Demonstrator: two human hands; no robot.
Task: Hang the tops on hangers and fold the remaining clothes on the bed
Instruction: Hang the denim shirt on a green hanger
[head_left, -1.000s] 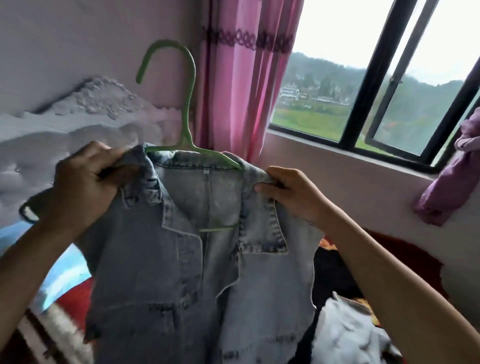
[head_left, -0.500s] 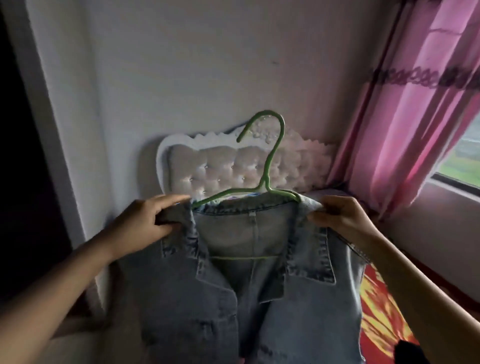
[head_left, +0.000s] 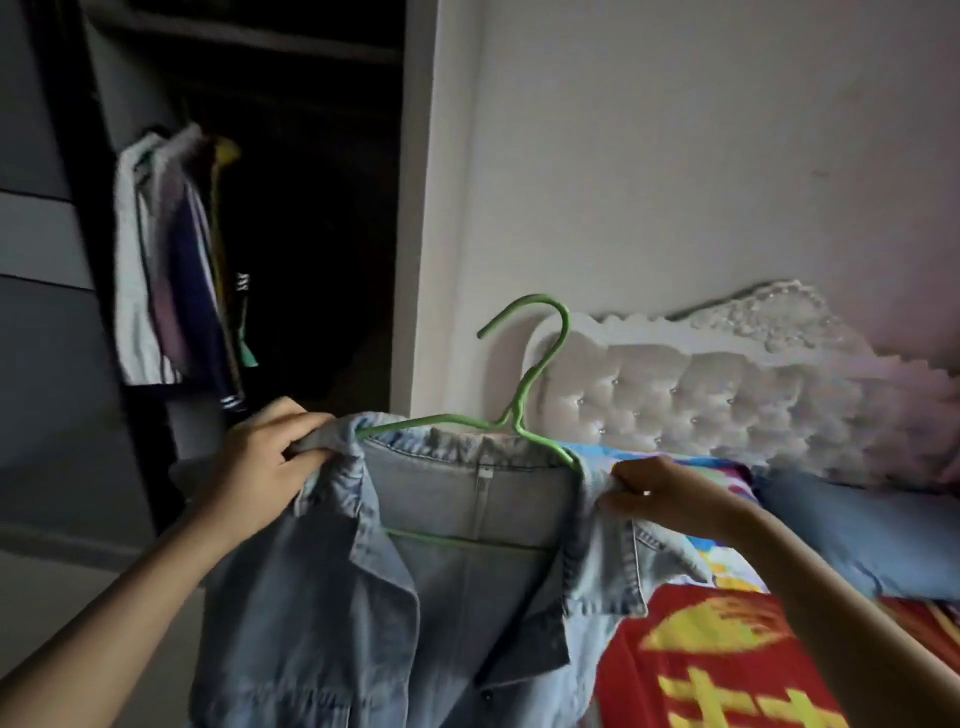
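Far left: grey panelled wardrobe front (head_left: 41, 364), w/ pale floor (head_left: 57, 592) below it. Next to it is the dark open wardrobe bay (head_left: 322, 218). A few garments in white, lilac and navy (head_left: 166, 260) hang on the rail inside, bunched toward its left side (blurred, so can't tell the pieces apart).

Left hand (head_left: 260, 460) has its fingers curled round the shoulder/collar edge of the light-blue washed denim jacket (head_left: 322, 623), gripping fabric right where the hanger's end goes in. The jacket is on the thin green wire hanger (head_left: 536, 382), held up in the air between both hands. It hangs in front of the wardrobe edge and the bed corner, collar open toward the camera, and touches no surface that I can see. The hanger's hook stands free above the collar, tilted a bit to the right, on no rail.

Right hand (head_left: 670, 499) pinches the jacket's other shoulder, thumb and fingers closed on the denim.

Behind: plain off-white wall (head_left: 675, 156). Against it is a white button-tufted headboard w/ carved top edge (head_left: 727, 410).

Lower right, the bed: red cover w/ big yellow print (head_left: 701, 654), and a pale-blue pillow (head_left: 857, 535) lying near the headboard.
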